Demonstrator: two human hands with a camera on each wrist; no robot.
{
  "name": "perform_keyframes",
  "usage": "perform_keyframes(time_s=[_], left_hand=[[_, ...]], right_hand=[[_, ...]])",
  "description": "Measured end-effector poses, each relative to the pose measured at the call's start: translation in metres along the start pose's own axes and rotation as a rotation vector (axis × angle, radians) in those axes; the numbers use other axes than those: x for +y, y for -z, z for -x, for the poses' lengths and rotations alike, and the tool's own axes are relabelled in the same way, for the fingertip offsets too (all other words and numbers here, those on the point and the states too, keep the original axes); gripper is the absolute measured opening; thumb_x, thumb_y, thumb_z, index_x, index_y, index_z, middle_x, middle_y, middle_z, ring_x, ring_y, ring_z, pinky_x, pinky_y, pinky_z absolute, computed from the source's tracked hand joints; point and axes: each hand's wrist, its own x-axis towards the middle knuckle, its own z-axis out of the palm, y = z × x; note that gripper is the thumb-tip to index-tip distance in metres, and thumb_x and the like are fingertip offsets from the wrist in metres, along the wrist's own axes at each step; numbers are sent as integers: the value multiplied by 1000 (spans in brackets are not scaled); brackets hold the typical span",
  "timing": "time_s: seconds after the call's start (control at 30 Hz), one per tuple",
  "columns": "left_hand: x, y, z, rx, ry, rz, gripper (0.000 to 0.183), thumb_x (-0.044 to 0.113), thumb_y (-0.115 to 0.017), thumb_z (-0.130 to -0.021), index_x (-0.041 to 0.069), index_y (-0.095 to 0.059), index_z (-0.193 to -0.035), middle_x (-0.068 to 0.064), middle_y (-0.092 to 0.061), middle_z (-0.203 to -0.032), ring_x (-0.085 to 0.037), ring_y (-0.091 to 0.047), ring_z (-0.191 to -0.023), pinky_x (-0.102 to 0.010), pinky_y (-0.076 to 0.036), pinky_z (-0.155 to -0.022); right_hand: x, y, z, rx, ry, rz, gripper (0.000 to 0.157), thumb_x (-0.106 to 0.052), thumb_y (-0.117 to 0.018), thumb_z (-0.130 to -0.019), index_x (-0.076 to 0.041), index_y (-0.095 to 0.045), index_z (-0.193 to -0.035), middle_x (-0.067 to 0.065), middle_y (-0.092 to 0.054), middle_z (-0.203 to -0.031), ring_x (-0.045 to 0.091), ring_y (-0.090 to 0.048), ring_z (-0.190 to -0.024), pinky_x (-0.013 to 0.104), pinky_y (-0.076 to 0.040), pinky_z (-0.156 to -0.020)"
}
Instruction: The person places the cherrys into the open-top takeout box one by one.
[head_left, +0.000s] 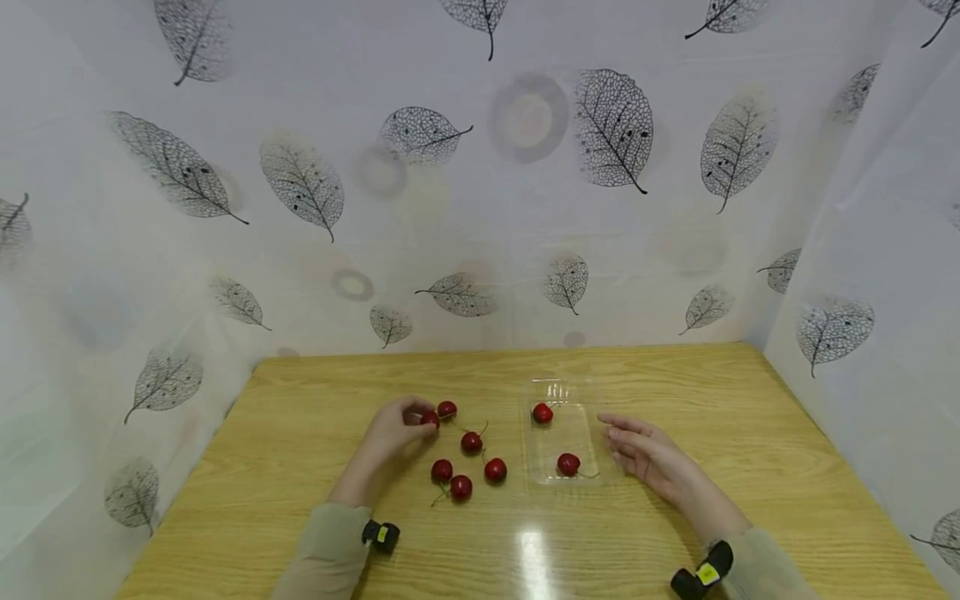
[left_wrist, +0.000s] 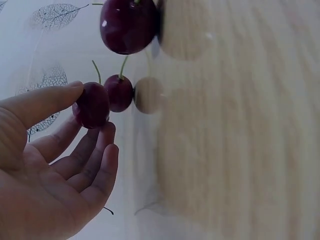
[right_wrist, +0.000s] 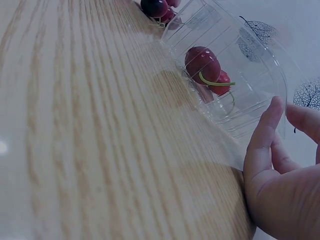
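Note:
My left hand pinches a dark red cherry between thumb and fingers, at the left of a loose group. Just beyond it lies another cherry; several more cherries are spread nearer me, some with green stems. A clear plastic tray stands right of the group, holding one cherry at its far left and one near its front. Beside the tray's right wall is my right hand, its fingers fairly straight. In the right wrist view its fingertips meet the tray's rim; exact contact is hard to tell.
Everything lies on a wooden table with light glaring off its front. White sheeting printed with dark leaves encloses the back and both sides. Each wrist carries a black strapped device.

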Motion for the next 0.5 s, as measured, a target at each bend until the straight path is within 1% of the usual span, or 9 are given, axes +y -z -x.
perform_keyframes(time_s=[0.07,0.2,0.4,0.5], left_hand=[[5,0,0,-9,-3,21,29,6,-78,-93,3,-73,-121,-14,-75,-117,-27,-70,-108,-53,-55,-105],[15,0,-2,-21,-29,18,32,7,-79,-92,3,-72,-123,-15,-75,-120,-29,-71,-110,-52,-56,-105],[31,-1,-7,-20,-100,-23,33,10,-79,-93,4,-72,-124,-15,-76,-120,-31,-72,-110,-50,-58,-103],[39,-3,-9,-25,-118,-27,33,10,-79,-93,4,-72,-124,-15,-76,-119,-30,-72,-108,-49,-59,-101]], right_hand=[[0,0,0,0,0,0,31,-8,-53,-112,-28,-76,-118,-12,-77,-108,0,-72,-95,17,-60,-84],[0,0,0,9,-4,5,31,-8,-53,-111,-28,-76,-118,-12,-77,-107,0,-72,-95,17,-60,-84],[0,0,0,20,-8,16,31,-8,-53,-111,-28,-76,-118,-12,-76,-107,0,-71,-95,17,-60,-83],[-1,0,0,15,-4,9,31,-8,-53,-111,-28,-76,-118,-12,-76,-107,0,-71,-94,17,-60,-83]])
